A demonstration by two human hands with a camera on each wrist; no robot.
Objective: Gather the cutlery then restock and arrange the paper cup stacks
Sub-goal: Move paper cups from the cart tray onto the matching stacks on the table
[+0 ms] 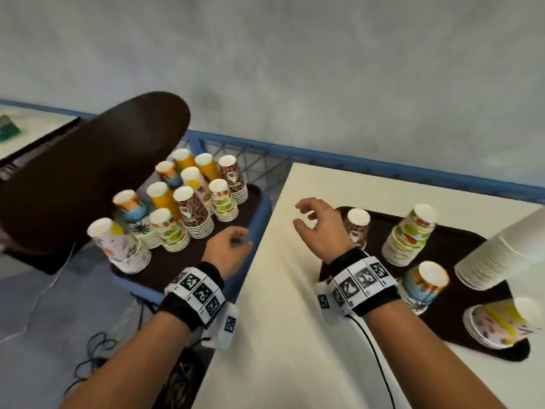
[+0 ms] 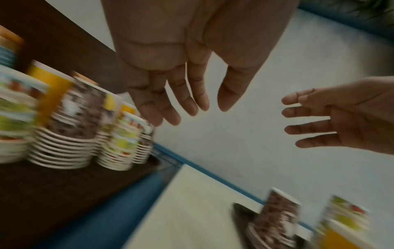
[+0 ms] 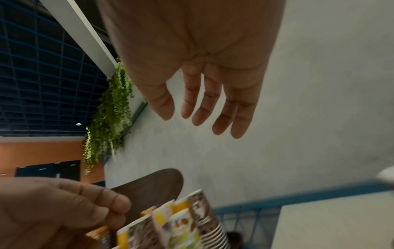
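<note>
Several stacks of printed paper cups (image 1: 177,211) stand upside down on a brown tray (image 1: 165,270) at the left. My left hand (image 1: 237,239) hovers at that tray's right edge, fingers relaxed and empty; the left wrist view shows the left hand (image 2: 192,109) the same way. My right hand (image 1: 306,215) floats over the white table (image 1: 280,320), fingers spread, holding nothing, just left of a leopard-print stack (image 1: 358,228). That stack shares a second brown tray (image 1: 460,243) with a fruit-print stack (image 1: 408,240), a blue-orange stack (image 1: 424,287) and a pink-yellow stack (image 1: 498,326). No cutlery is in view.
A tall plain white cup stack (image 1: 501,252) leans in at the right edge. A dark brown chair back (image 1: 88,172) rises left of the left tray. A blue rail (image 1: 383,166) runs along the grey wall. Cables (image 1: 97,349) lie on the floor.
</note>
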